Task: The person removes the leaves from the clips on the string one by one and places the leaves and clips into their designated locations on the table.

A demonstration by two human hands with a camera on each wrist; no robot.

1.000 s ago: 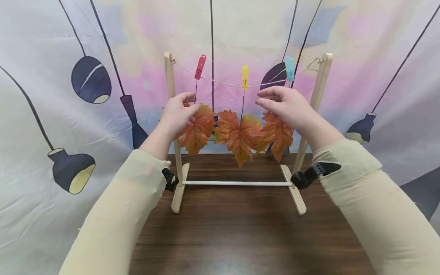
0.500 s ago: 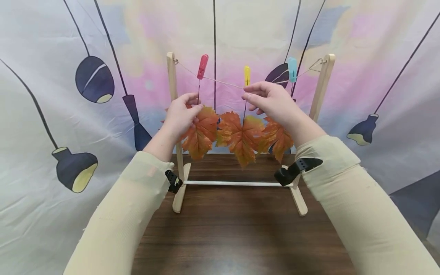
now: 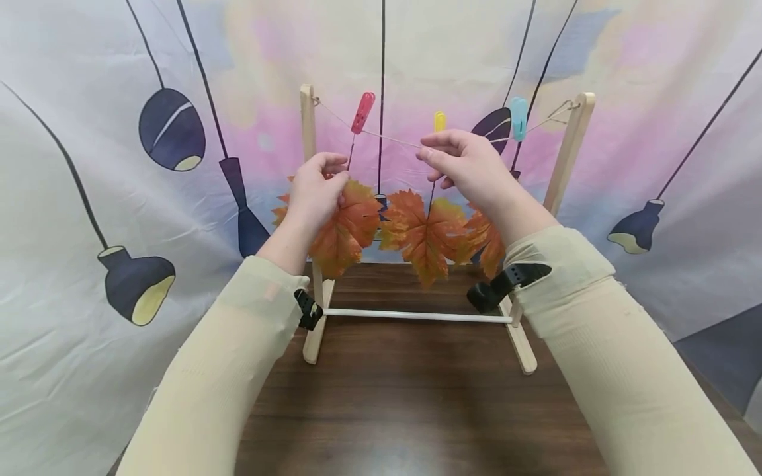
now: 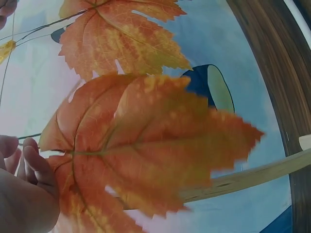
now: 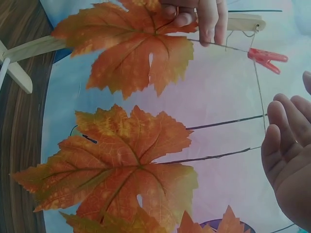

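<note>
A narrow passage opens between the 3 orange-yellow lobed leaves (image 3: 427, 235) and the slim white rod (image 3: 417, 316) below. The left pale wooden post (image 3: 307, 122) and right pale wooden post (image 3: 569, 152) bar the sides; pastel painted cloth (image 3: 440, 46) bars the far side.

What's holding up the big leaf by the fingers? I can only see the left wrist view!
Observer: A red clip, up on the string.
Operator: Ooh! Is there a blue one anywhere?
Observer: Yes, a light blue clip, the one nearest the right wooden post.
Operator: I only see two leaves. Are there any more?
Observer: One more: the head view shows a third leaf, partly hidden by the right arm.
</note>
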